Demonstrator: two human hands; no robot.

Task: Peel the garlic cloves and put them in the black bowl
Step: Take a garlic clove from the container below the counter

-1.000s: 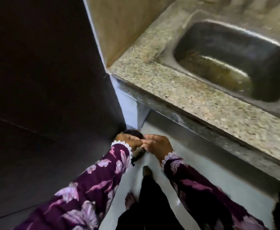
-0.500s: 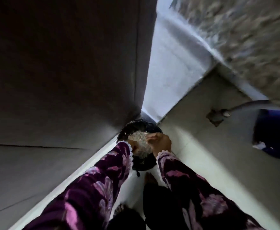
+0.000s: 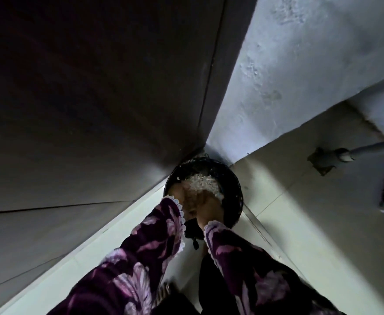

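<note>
Floor: pale tiles (image 3: 300, 223) with thin dark lines between them, running from 6 o'clock up to 3 o'clock.
Corner: a big dark panel (image 3: 95, 98) fills the side from 9 to 12 o'clock. A rough grey wall (image 3: 289, 76) stands at 1 o'clock. They meet just above the middle.
Black container (image 3: 234, 185): round and dark, on the floor, tucked right into that corner, near the middle.
Pile of garlic skins (image 3: 203, 184): pale, thin flakes inside the container, at its 12 o'clock side.
Left hand (image 3: 177, 194): over the container, touching the flakes. It is blurry, so I cannot tell if the fingers are apart or together.
Right hand (image 3: 209, 208): just beside the left hand, over the container. Fingers too blurry to tell.
Sleeves (image 3: 154, 242): purple with pink flowers and white lace cuffs, coming from 6 o'clock.
Grey pipe (image 3: 345, 154): at 3 o'clock, going into a hole low in the wall.
Foot (image 3: 163, 292): bare, on the tiles at 6 o'clock.
</note>
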